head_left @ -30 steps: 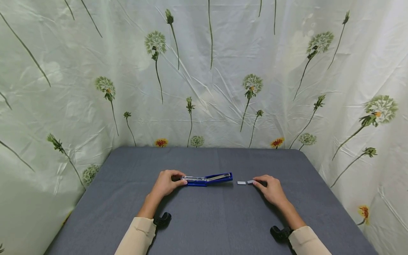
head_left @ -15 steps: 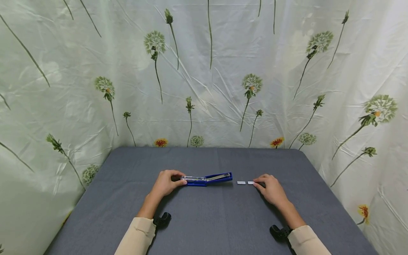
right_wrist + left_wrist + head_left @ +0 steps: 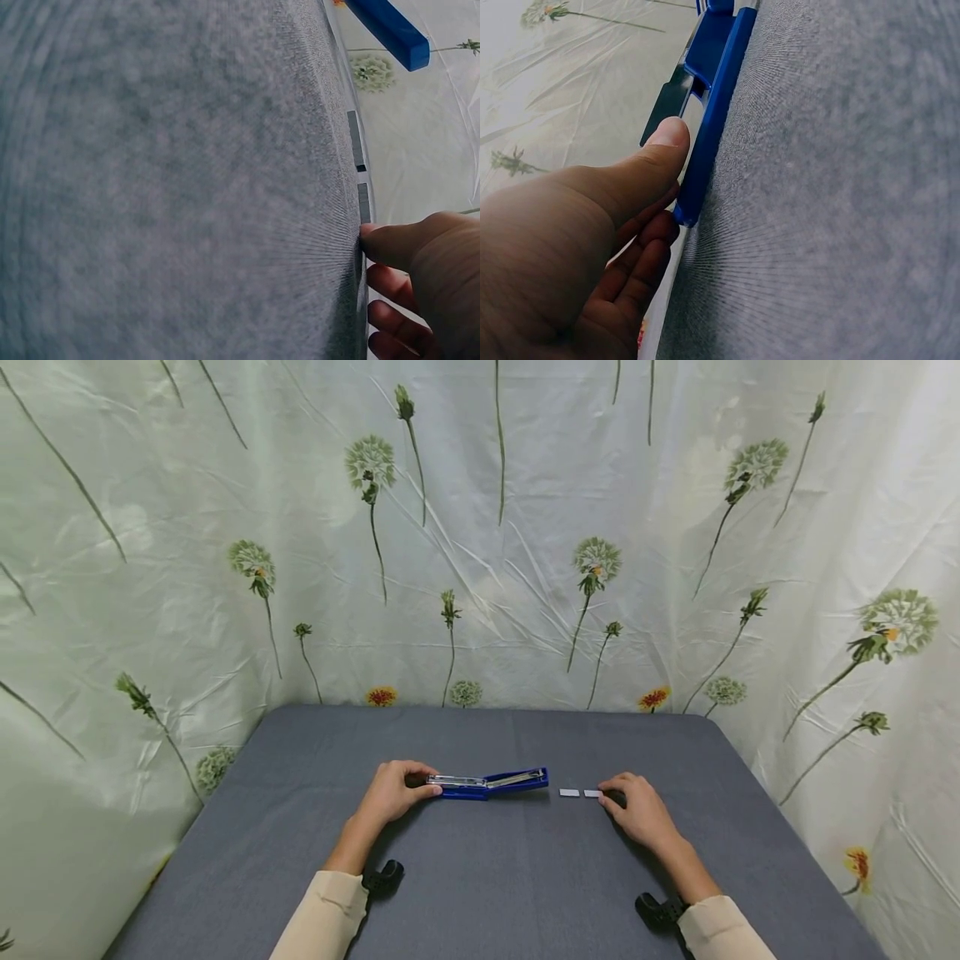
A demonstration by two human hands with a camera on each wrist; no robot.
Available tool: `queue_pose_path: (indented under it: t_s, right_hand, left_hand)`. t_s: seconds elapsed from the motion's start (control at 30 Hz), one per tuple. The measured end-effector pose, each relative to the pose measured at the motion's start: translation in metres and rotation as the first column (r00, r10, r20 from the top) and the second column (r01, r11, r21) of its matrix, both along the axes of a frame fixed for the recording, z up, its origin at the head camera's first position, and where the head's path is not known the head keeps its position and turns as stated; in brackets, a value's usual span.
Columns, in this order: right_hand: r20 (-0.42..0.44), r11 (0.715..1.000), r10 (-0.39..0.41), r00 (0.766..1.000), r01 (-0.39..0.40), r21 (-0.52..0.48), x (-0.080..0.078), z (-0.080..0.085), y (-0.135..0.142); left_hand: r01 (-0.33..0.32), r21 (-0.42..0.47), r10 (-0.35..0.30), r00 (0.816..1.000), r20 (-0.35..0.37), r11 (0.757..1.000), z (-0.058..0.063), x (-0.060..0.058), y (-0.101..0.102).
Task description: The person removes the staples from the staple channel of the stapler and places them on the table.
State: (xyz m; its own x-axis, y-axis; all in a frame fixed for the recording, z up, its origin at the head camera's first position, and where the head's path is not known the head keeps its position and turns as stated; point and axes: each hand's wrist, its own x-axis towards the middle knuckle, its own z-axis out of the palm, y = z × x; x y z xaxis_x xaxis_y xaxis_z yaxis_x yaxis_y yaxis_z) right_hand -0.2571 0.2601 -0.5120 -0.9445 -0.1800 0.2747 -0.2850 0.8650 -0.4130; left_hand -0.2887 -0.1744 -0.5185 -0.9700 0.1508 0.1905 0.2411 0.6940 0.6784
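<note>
A blue stapler [image 3: 465, 793] lies opened out on the table, its top arm swung back to the right and its metal staple channel exposed. With thumb and fingers my left hand [image 3: 393, 792] grips the stapler's left end; in the left wrist view the thumb presses against a dark part above the blue base [image 3: 714, 127]. Two small grey staple strips lie to the right of the stapler, in a row: the nearer one [image 3: 569, 792] is untouched. My right hand [image 3: 637, 806] pinches the right end of the other staple strip [image 3: 592, 793], flat on the cloth.
A grey cloth covers the table [image 3: 480, 877]. Behind it hangs a pale curtain [image 3: 480, 552] printed with dandelions. Black camera mounts [image 3: 384, 878] sit on both wrists, close above the cloth.
The right-hand staple strip was tilted in my right fingers a second ago and now lies flat in line with the other strip. The left hand and stapler stay put.
</note>
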Motion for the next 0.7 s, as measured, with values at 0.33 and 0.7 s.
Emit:
queue_pose_path:
  t_s: [0.33,0.7]
  right_hand:
    - [0.030,0.999,0.002,1.000,-0.001,-0.040,0.0044,-0.0001,0.0068]
    - [0.068,0.998,0.041,0.997,-0.037,-0.055,0.0079,-0.0035,0.0046]
  left_hand:
    - [0.016,0.006,-0.016,1.000,-0.010,1.000,-0.0019,-0.0020,0.0057]
    - [0.021,-0.005,-0.021,1.000,-0.011,1.000,-0.0029,0.0023,0.0036]
